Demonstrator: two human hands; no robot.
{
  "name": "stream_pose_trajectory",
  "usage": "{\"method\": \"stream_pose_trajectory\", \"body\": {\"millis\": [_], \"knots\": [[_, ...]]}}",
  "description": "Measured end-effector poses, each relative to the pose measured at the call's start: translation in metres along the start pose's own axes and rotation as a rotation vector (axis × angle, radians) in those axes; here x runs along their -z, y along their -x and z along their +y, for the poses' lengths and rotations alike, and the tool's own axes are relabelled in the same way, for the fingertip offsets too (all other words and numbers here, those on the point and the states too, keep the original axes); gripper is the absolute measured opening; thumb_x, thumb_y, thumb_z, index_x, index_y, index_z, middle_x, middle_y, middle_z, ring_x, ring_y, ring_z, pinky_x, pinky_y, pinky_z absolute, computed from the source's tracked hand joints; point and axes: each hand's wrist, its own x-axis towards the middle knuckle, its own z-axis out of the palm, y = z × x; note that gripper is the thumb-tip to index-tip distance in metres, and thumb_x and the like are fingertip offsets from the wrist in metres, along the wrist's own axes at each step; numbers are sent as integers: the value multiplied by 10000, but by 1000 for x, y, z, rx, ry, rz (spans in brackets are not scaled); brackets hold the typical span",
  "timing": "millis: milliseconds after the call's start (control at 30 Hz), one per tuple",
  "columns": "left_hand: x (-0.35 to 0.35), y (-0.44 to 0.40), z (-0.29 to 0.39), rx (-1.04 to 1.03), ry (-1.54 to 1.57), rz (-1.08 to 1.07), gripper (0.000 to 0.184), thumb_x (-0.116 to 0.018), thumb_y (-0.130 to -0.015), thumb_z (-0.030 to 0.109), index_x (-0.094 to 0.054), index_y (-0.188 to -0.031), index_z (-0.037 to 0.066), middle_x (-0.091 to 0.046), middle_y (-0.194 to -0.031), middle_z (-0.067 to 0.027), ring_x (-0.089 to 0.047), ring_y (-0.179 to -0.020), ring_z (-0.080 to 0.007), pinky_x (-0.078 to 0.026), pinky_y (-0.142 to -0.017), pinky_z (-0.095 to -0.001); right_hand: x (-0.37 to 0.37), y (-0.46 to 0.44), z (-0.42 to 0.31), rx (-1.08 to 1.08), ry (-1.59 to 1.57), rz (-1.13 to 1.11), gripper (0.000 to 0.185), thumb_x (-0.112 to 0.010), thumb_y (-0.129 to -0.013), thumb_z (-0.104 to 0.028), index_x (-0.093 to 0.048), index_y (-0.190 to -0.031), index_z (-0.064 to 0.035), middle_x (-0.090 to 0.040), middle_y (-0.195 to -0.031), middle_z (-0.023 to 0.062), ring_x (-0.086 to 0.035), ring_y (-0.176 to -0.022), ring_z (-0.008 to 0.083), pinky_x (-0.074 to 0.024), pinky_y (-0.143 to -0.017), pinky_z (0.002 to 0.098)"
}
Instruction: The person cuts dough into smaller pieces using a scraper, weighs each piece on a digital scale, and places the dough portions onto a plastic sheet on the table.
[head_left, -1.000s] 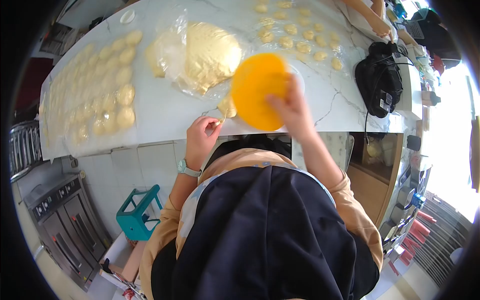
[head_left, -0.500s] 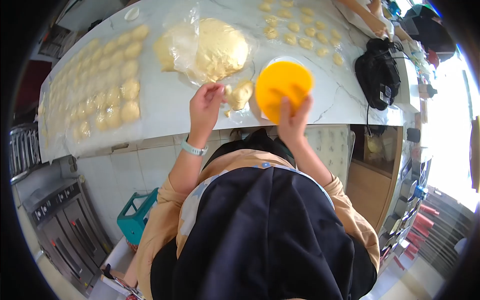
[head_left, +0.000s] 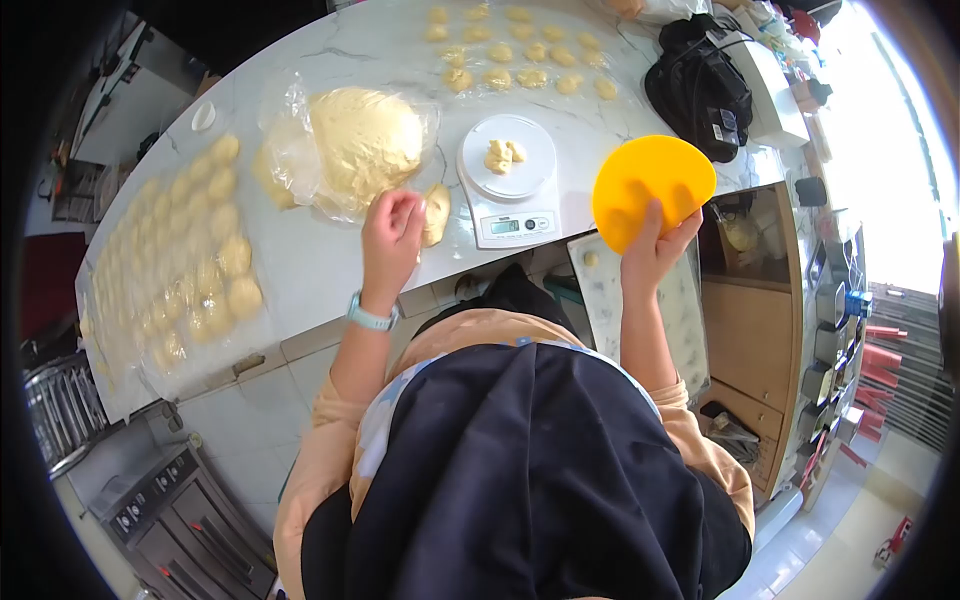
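Observation:
My right hand [head_left: 652, 248] grips a round yellow dough scraper [head_left: 655, 180], held up to the right of the scale. The white kitchen scale [head_left: 515, 218] carries a few small dough pieces [head_left: 503, 156] on its round plate; its display is lit. My left hand [head_left: 393, 235] has its fingers closed together, and I cannot make out whether anything is in them. Close beside them on the table lies a small lump of dough [head_left: 436, 214]. Behind that hand sits a large dough mass [head_left: 365, 135], partly under clear plastic [head_left: 292, 160].
Rows of dough balls under plastic film [head_left: 190, 250] cover the left of the marble table [head_left: 330, 300]. Several flattened dough pieces [head_left: 533, 77] lie at the back. A black bag-like object [head_left: 698, 85] stands at the back right. Below the table edge is a pale tray [head_left: 640, 310].
My right hand has carried the scraper rightward, off the scale, so the scale and its dough pieces now show. My view has shifted. My left hand stays near the small dough lump.

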Motion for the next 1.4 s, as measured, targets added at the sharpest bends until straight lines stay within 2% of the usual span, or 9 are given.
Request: {"method": "stream_pose_trajectory", "body": {"millis": [133,333,533,633,733,867,967,1133,1400], "knots": [[25,42,-25,-279,-591,-87,187,-686,-799,117,-600,-941,31,-580,-835,-85,-543,-741,-192,-457,-664,-300,11,-2,14,-22,64,28,429,-502,-939,-155,-325,-1304,-14,-446,-1201,97,-476,-1097,168,-399,-922,287],[16,43,-6,107,-106,-63,247,-735,-726,100,-593,-919,39,-603,-821,-93,-572,-762,-249,-473,-674,-337,0,-14,9,-67,-13,22,419,-510,-935,-165,-338,-1277,4,-450,-1176,110,-456,-1108,184,-367,-942,302],[8,-2,8,-300,-579,-96,287,-771,-707,154,-561,-860,31,-600,-783,-80,-588,-724,-245,-475,-661,-329,-8,-38,21,-102,-106,21,429,-541,-912,-167,-372,-1273,-10,-526,-1117,81,-523,-1052,165,-436,-877,278],[12,-21,40,-78,-359,-369,350,-788,-690,177,-584,-936,32,-624,-916,-69,-578,-825,-215,-446,-665,-322,-5,-65,46,-483,-559,20,396,-525,-903,-166,-423,-1254,-14,-557,-1139,100,-552,-1058,215,-444,-908,328],[-21,-41,54,-211,-213,-372,351,-734,-735,136,-605,-1050,50,-603,-1115,-82,-553,-1039,-269,-468,-805,-340,-4,-90,88,-983,-914,-85,381,-493,-900,-174,-456,-1249,-26,-554,-1196,128,-548,-1095,264,-432,-952,386],[-67,-71,51,-422,-317,-510,301,-580,-832,38,-622,-1125,90,-487,-1331,-103,-374,-1296,-290,-347,-1065,-382,-34,-113,130,-1154,-957,-158,337,-470,-918,-176,-475,-1207,-2,-552,-1198,125,-531,-1115,264,-411,-974,403],[-82,-91,29,-441,-350,-639,283,-576,-829,45,-632,-1105,78,-516,-1302,-105,-398,-1280,-283,-371,-1038,-366,-65,-130,149,-1192,-933,-122,310,-472,-937,-170,-479,-1196,1,-558,-1161,111,-534,-1095,250,-416,-964,390],[-83,-113,54,-368,-217,-629,135,-624,-820,114,-673,-904,21,-655,-900,-109,-625,-849,-257,-501,-771,-356,-89,-160,143,-1136,-937,-153,291,-532,-922,-125,-489,-1168,22,-559,-1115,121,-540,-1056,224,-420,-947,350],[-186,-201,43,-384,35,-678,222,-594,-853,115,-609,-1056,28,-630,-899,-137,-618,-832,-271,-478,-729,-313,-117,-219,76,-1026,-1110,-350,275,-526,-930,-152,-513,-1143,23,-576,-1107,94,-542,-1053,199,-405,-958,326]]}}
